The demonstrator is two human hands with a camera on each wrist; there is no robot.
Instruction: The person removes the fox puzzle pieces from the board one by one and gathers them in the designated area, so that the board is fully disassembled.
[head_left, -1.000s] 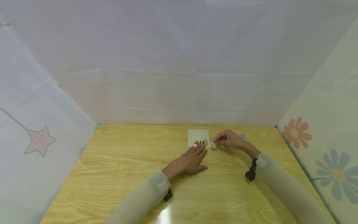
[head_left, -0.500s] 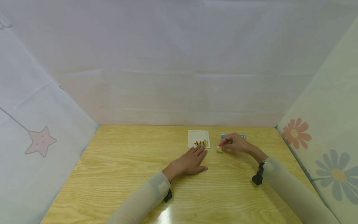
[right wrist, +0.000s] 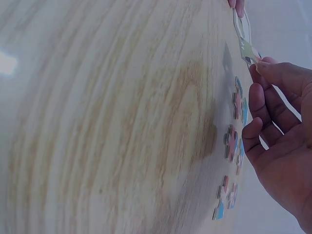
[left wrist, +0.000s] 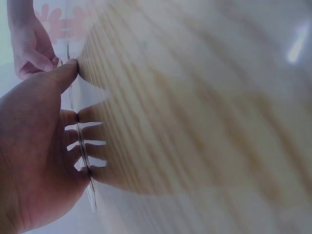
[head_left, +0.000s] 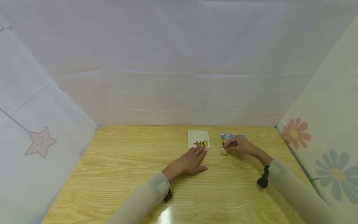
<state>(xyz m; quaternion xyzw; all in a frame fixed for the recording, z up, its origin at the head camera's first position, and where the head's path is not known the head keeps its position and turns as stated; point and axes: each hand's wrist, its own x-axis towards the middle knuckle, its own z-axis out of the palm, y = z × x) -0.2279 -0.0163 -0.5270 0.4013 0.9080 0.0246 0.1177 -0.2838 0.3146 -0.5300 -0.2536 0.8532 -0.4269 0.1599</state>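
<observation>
My left hand (head_left: 193, 160) lies palm down on the wooden table, its fingers straight and their tips on the near edge of a white puzzle tray (head_left: 193, 136). Striped and green puzzle pieces (head_left: 199, 143) sit along the tray's near side, partly covered by those fingertips. To the right of the tray, my right hand (head_left: 241, 145) pinches a light green jigsaw puzzle piece (head_left: 224, 151) between thumb and index finger. In the right wrist view this puzzle piece (right wrist: 248, 51) tilts above the table, while the other fingers curl loosely.
Blue puzzle pieces (head_left: 223, 136) lie beyond my right hand. Several loose pieces (right wrist: 231, 143) are spread beneath that hand in the right wrist view. White cloth walls (head_left: 151, 99) stand behind the table (head_left: 134, 161) and on both sides.
My right hand has moved rightward and slightly nearer, away from the tray, with the puzzle piece still pinched. More blue pieces show behind it. The left hand has stayed in place.
</observation>
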